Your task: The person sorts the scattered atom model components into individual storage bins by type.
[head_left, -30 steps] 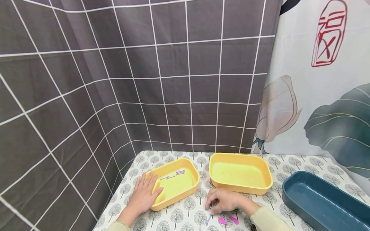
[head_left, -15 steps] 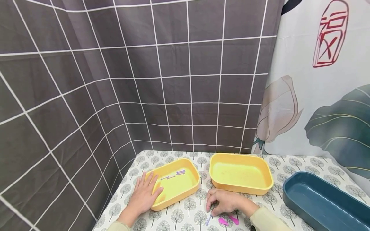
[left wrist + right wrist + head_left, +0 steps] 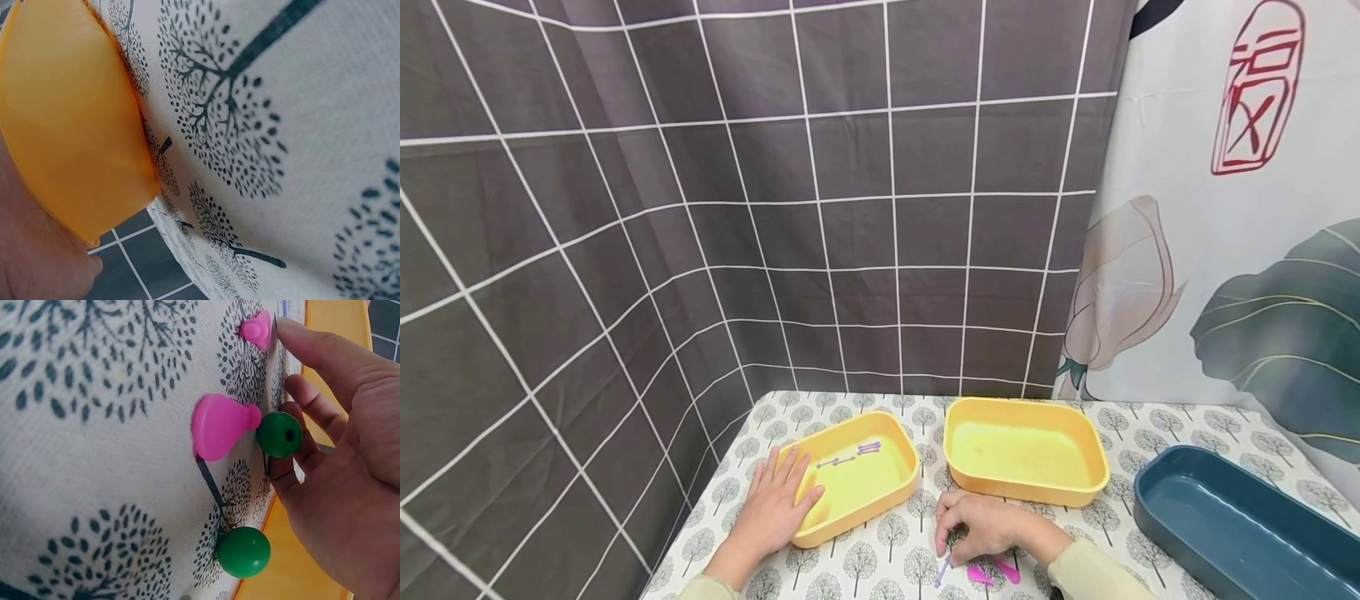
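My left hand (image 3: 772,508) lies over the near-left end of the left yellow tray (image 3: 898,498), fingers spread and straight. In the left wrist view, part of that hand (image 3: 44,250) is against the orange-looking tray wall (image 3: 75,125). Several small purple sticks with knobbed ends (image 3: 868,447) lie inside this tray. On the tablecloth, my right hand (image 3: 981,525) pinches the upper end of another purple stick (image 3: 942,572) between thumb and forefinger. Two pink teardrop-shaped pieces (image 3: 219,427) lie beside the hand, with green beads (image 3: 244,551) near its palm.
A second yellow tray (image 3: 1026,487) stands just beyond my right hand. At the right is a long dark blue tray (image 3: 1180,521). The tree-print tablecloth (image 3: 857,567) covers the table, with a dark checked curtain (image 3: 850,233) behind it.
My right fingertips have moved slightly down and closed on the end of the purple stick. The left hand and the trays stay as they were.
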The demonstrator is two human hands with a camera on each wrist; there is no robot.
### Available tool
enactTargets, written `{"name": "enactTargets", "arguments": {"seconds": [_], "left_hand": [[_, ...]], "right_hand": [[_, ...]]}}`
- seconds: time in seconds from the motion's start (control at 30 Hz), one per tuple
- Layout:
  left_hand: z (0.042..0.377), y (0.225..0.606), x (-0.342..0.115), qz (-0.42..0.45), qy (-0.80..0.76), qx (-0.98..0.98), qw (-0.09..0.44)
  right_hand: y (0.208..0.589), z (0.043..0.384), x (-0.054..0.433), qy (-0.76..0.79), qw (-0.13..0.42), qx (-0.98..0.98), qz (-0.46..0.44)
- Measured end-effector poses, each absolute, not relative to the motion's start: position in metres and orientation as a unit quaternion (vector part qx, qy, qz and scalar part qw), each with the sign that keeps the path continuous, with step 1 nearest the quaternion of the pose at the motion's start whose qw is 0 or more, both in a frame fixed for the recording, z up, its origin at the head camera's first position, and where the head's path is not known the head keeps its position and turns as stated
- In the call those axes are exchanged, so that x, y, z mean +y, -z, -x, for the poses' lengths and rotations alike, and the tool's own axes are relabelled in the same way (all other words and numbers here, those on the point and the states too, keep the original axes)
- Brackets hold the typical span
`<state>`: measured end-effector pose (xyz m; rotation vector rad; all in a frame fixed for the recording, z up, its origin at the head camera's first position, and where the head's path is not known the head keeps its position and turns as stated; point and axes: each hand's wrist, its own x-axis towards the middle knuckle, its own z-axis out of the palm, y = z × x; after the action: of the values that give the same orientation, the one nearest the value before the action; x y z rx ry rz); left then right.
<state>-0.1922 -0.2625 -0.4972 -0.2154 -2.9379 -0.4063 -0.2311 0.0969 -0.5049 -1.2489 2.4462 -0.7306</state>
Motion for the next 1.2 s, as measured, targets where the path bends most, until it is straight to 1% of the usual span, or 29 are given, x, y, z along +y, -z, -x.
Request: {"name": "enactTargets", "arguments": {"seconds": [0.5, 0.6, 0.8, 1.0, 1.2], "left_hand": [[0.192, 0.495, -0.261, 0.069, 0.132, -0.986, 0.08], [0.192, 0.497, -0.262, 0.07, 0.133, -0.985, 0.083], [0.193, 0.5, -0.264, 0.064, 0.129, -0.986, 0.078], [0.194, 0.5, -0.264, 0.063, 0.132, -0.986, 0.079], [0.194, 0.499, -0.263, 0.065, 0.132, -0.986, 0.081]], "right_hand": [[0.502, 0.229, 0.093, 0.254, 0.143, 0.851, 0.437], [0.5, 0.23, 0.093, 0.267, 0.149, 0.847, 0.435], [0.494, 0.23, 0.091, 0.324, 0.19, 0.831, 0.41], [0.488, 0.233, 0.09, 0.369, 0.198, 0.813, 0.404], [0.478, 0.236, 0.089, 0.379, 0.173, 0.816, 0.4]]}}
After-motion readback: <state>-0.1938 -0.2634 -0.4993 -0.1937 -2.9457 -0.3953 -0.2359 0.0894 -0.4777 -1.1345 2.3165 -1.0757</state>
